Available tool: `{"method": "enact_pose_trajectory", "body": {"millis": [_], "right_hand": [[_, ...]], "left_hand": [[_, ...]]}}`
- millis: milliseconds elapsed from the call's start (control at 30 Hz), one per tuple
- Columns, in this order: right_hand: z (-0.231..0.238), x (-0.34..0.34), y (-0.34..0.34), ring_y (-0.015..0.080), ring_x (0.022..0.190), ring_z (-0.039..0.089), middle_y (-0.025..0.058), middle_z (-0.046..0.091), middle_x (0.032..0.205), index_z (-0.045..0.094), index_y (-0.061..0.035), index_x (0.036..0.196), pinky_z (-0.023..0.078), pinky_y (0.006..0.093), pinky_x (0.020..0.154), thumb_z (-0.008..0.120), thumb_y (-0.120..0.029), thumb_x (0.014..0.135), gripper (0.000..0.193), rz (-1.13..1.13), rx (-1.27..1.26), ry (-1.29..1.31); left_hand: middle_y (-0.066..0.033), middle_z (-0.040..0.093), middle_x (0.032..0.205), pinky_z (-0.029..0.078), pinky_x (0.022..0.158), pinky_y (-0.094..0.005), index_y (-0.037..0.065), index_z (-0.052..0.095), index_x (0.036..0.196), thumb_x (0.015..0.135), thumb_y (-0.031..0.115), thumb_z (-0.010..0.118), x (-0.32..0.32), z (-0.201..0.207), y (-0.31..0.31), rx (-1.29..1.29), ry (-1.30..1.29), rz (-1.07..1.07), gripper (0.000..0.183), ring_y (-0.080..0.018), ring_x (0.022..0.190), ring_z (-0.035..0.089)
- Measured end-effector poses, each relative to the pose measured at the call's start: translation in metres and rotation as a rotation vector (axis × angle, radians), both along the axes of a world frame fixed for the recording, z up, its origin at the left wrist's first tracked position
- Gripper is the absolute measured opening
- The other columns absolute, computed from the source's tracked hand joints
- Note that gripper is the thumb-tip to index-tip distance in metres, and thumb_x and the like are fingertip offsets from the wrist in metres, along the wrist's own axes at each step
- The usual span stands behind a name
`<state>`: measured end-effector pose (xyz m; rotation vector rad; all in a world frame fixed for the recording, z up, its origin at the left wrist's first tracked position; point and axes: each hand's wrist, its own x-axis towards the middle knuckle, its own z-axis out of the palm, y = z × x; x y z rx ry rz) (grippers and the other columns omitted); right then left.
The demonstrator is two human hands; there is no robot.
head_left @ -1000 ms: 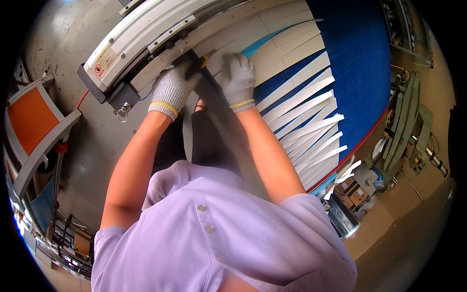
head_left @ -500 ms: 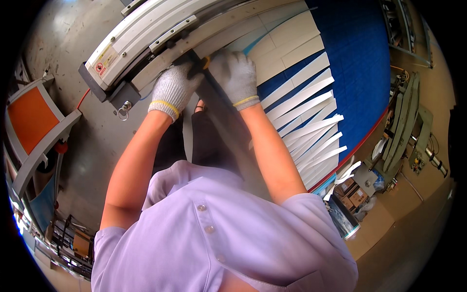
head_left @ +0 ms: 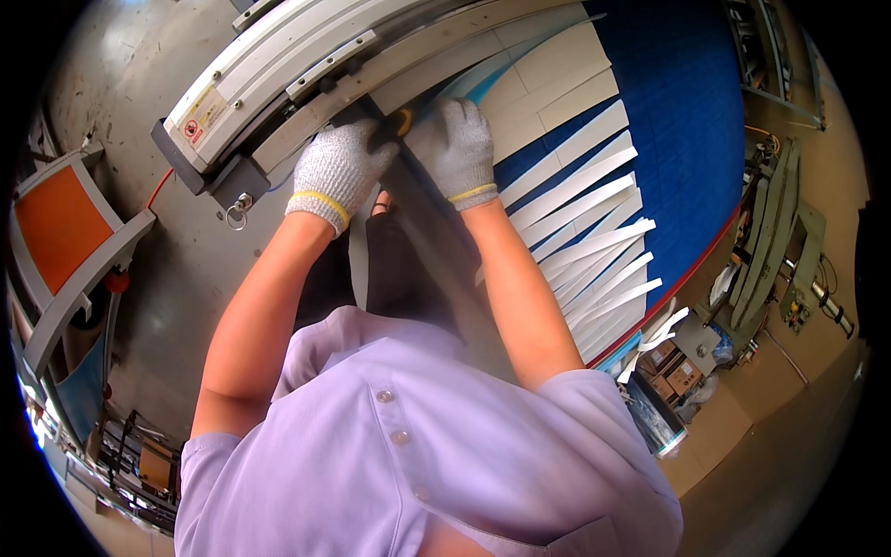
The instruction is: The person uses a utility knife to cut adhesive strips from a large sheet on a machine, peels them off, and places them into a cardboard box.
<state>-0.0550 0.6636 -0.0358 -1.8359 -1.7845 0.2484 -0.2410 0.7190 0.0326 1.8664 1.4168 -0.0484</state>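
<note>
Both hands wear pale knitted gloves with yellow cuffs. My left hand (head_left: 339,172) is closed beside the long white machine (head_left: 278,70), its fingertips against a dark piece that I cannot make out. My right hand (head_left: 461,144) has its fingers curled down at the near ends of the pale sheets; whatever lies under them is hidden. Between the hands runs a long dark strip or beam (head_left: 418,190), with a small yellow ring-like part (head_left: 405,122) at its far end. A thin blue film edge (head_left: 484,88) shows just beyond my right hand.
Several cut white strips (head_left: 594,237) fan over the blue table surface (head_left: 682,139) at the right, below larger cream sheets (head_left: 557,79). A metal ring (head_left: 236,215) hangs from the machine's near end. An orange-panelled frame (head_left: 63,227) stands at left, green metal parts (head_left: 766,232) at right.
My left hand has shifted slightly nearer and to the right. The right hand has moved a little nearer too, showing more of the blue film edge beyond it.
</note>
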Motion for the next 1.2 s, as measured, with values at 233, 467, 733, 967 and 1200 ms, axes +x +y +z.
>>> {"method": "enact_pose_trajectory", "body": {"millis": [233, 467, 733, 967, 1200], "right_hand": [[0.006, -0.002, 0.0, 0.0399, 0.096, 0.057, 0.019, 0.06, 0.107, 0.06, -0.0058, 0.115, 0.047, 0.047, 0.086, 0.061, -0.005, 0.081, 0.033, -0.032, -0.031, 0.038], [0.002, -0.002, 0.001, 0.0396, 0.096, 0.057, 0.0187, 0.061, 0.106, 0.061, -0.0054, 0.114, 0.047, 0.0466, 0.086, 0.061, -0.004, 0.081, 0.033, -0.032, -0.018, 0.037], [-0.003, 0.002, -0.001, 0.0404, 0.097, 0.059, 0.0195, 0.06, 0.106, 0.058, -0.0037, 0.116, 0.048, 0.0467, 0.084, 0.077, -0.029, 0.076, 0.051, -0.006, -0.022, -0.035], [0.0, -0.001, -0.001, 0.0396, 0.095, 0.057, 0.0186, 0.061, 0.106, 0.06, -0.0048, 0.114, 0.047, 0.0472, 0.086, 0.061, -0.004, 0.081, 0.034, -0.015, -0.019, 0.02], [0.0, -0.001, -0.001, 0.0395, 0.096, 0.057, 0.0188, 0.061, 0.106, 0.059, -0.0044, 0.114, 0.046, 0.0471, 0.087, 0.062, -0.005, 0.081, 0.034, -0.01, -0.019, 0.019]], "left_hand": [[-0.0222, 0.071, 0.104, 0.054, 0.085, -0.0431, 0.004, 0.069, 0.117, 0.089, 0.04, 0.066, -0.003, -0.001, -0.001, -0.016, 0.037, -0.008, 0.046, -0.038, 0.094, 0.069], [-0.0223, 0.071, 0.103, 0.054, 0.084, -0.0422, 0.002, 0.069, 0.116, 0.088, 0.039, 0.068, -0.005, -0.002, -0.002, 0.014, -0.008, 0.025, 0.047, -0.0367, 0.092, 0.07], [-0.0227, 0.071, 0.104, 0.054, 0.084, -0.0422, 0.001, 0.069, 0.116, 0.088, 0.04, 0.068, -0.005, -0.002, -0.004, 0.007, 0.011, 0.014, 0.048, -0.0368, 0.092, 0.069], [-0.0232, 0.07, 0.103, 0.054, 0.083, -0.0425, 0.001, 0.07, 0.116, 0.089, 0.04, 0.068, -0.005, -0.003, -0.006, 0.017, -0.004, 0.018, 0.047, -0.0374, 0.092, 0.069], [-0.0232, 0.071, 0.103, 0.054, 0.083, -0.0428, 0.0, 0.07, 0.114, 0.088, 0.04, 0.068, -0.005, -0.003, -0.007, 0.007, -0.006, 0.028, 0.048, -0.0375, 0.092, 0.069]]}}
